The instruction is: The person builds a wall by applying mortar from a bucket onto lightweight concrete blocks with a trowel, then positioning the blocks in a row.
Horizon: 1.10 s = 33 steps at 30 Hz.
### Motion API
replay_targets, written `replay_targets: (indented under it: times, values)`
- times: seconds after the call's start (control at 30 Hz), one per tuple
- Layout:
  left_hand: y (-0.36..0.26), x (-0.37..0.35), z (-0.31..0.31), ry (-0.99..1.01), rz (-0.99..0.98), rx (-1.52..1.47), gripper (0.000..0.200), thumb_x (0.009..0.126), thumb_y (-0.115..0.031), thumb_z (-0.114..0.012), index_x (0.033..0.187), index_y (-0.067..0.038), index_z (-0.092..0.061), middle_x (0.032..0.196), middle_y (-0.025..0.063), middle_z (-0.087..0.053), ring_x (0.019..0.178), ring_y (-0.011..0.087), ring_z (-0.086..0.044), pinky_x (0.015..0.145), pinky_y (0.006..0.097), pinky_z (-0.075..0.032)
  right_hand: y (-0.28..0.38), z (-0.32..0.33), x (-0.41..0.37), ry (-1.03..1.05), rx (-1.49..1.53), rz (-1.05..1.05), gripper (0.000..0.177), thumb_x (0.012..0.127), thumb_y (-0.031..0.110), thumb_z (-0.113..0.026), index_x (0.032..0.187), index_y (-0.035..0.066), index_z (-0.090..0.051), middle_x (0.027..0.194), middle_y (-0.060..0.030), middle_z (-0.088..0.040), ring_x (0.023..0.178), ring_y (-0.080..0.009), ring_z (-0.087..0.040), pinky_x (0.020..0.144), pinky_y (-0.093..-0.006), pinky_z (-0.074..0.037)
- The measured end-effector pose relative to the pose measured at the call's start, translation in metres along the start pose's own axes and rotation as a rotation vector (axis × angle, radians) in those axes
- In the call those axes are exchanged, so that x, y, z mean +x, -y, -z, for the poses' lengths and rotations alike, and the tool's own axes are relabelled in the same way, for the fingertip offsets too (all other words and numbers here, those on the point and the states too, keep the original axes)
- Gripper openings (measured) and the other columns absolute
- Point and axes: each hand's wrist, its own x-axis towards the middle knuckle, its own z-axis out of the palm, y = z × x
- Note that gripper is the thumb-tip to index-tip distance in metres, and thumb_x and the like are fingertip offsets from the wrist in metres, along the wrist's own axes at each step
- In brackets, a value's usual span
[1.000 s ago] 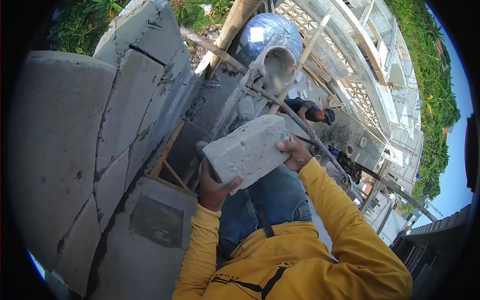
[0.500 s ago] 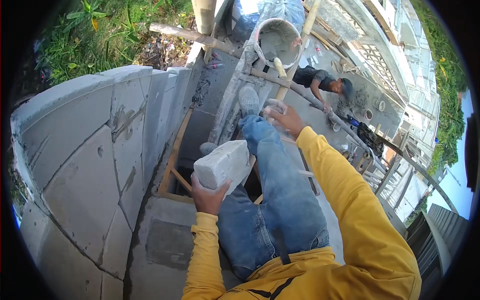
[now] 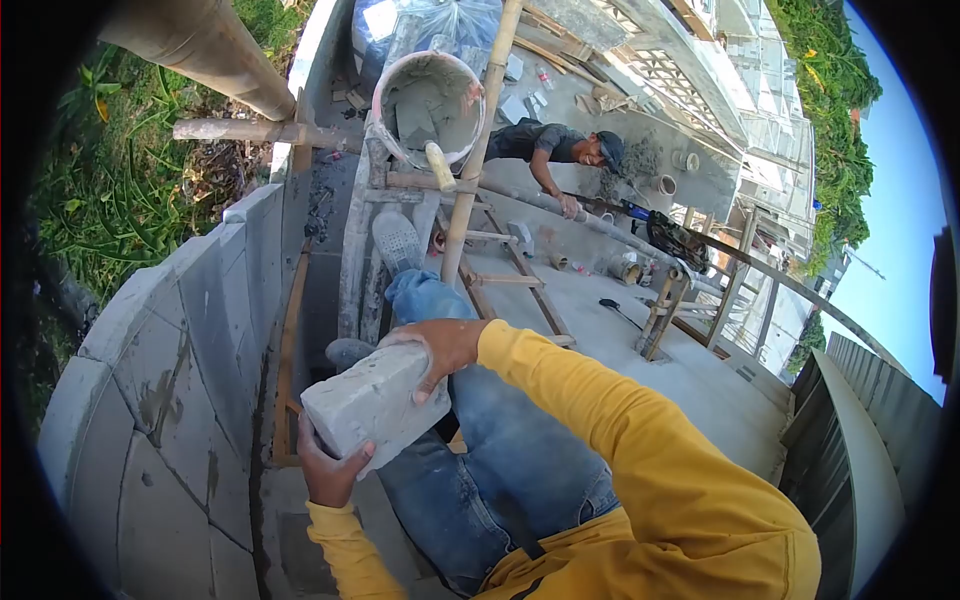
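A pale grey concrete block point(image 3: 375, 400) is held in front of my lap, tilted, with its near end toward the wall. My left hand point(image 3: 332, 465) grips its lower near end, thumb along the side. At the far end my right hand point(image 3: 442, 348) is wrapped over the top, its thumb down the side. Beyond my foot stands a bucket point(image 3: 380, 125) with grey mortar in it. A trowel point(image 3: 438, 160) leans in the bucket, its pale handle sticking out over the rim toward me.
A wall of grey blocks point(image 3: 180, 370) curves along my left. Bamboo poles point(image 3: 480, 150) and a wooden scaffold frame point(image 3: 350, 250) surround the bucket. Below on the right, a person in a cap point(image 3: 560, 150) reaches toward a pole. A wooden ladder point(image 3: 530, 290) stands beyond my knee.
My right hand has come from near the scaffold rail onto the block's far end. The block and left hand have shifted left and down in view as the camera turned.
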Motion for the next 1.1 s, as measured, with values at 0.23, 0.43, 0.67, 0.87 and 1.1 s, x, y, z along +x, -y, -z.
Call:
replay_targets:
  times: [0.23,0.43,0.67,0.87,1.1]
  values:
    - [-0.010,-0.008,-0.004,-0.123,0.041,-0.682,0.139,0.053,-0.048,-0.101,0.159,0.000,-0.024,0.156,0.0153,-0.041,0.144,0.0302,-0.044,0.117,0.0448,-0.040,-0.018,-0.005,0.002,-0.114,0.267,0.043,0.098,0.068,0.033,-0.097,0.150,0.002,-0.053,0.135,-0.0141,-0.066,0.125,-0.0254,-0.062,0.111,-0.0369,-0.046]
    - [0.028,0.033,-0.054,-0.413,-0.050,-0.578,0.115,0.066,-0.022,-0.098,0.156,0.001,-0.030,0.151,0.0161,-0.045,0.139,0.0293,-0.046,0.117,0.0440,-0.038,-0.018,0.003,0.031,-0.183,0.240,0.074,0.099,0.073,0.041,-0.094,0.153,0.005,-0.049,0.141,-0.0154,-0.061,0.129,-0.0263,-0.057,0.111,-0.0371,-0.044]
    - [0.057,0.074,-0.029,-0.513,-0.119,-0.043,0.110,0.067,-0.017,-0.096,0.153,0.002,-0.032,0.146,0.0191,-0.048,0.135,0.0320,-0.049,0.116,0.0430,-0.036,-0.029,0.129,0.062,-1.049,-0.379,-0.171,0.058,0.096,0.044,-0.069,0.128,-0.004,-0.060,0.124,-0.0244,-0.066,0.113,-0.0380,-0.067,0.096,-0.0469,-0.054]
    - [0.079,0.068,-0.027,-0.503,-0.017,0.158,0.116,0.063,-0.021,-0.098,0.155,0.002,-0.031,0.150,0.0207,-0.046,0.140,0.0338,-0.047,0.118,0.0442,-0.036,-0.055,0.243,0.094,-1.158,-0.855,-0.567,0.043,0.097,0.038,-0.066,0.117,0.001,-0.069,0.120,-0.0220,-0.070,0.112,-0.0398,-0.068,0.098,-0.0484,-0.054]
    - [0.090,0.056,-0.040,-0.539,0.097,0.131,0.108,0.063,-0.017,-0.098,0.150,0.003,-0.037,0.145,0.0204,-0.051,0.136,0.0336,-0.051,0.116,0.0436,-0.038,-0.036,0.309,0.112,-0.826,-0.687,-0.668,0.036,0.091,0.026,-0.061,0.112,0.001,-0.077,0.126,-0.0246,-0.070,0.118,-0.0373,-0.068,0.101,-0.0473,-0.053]
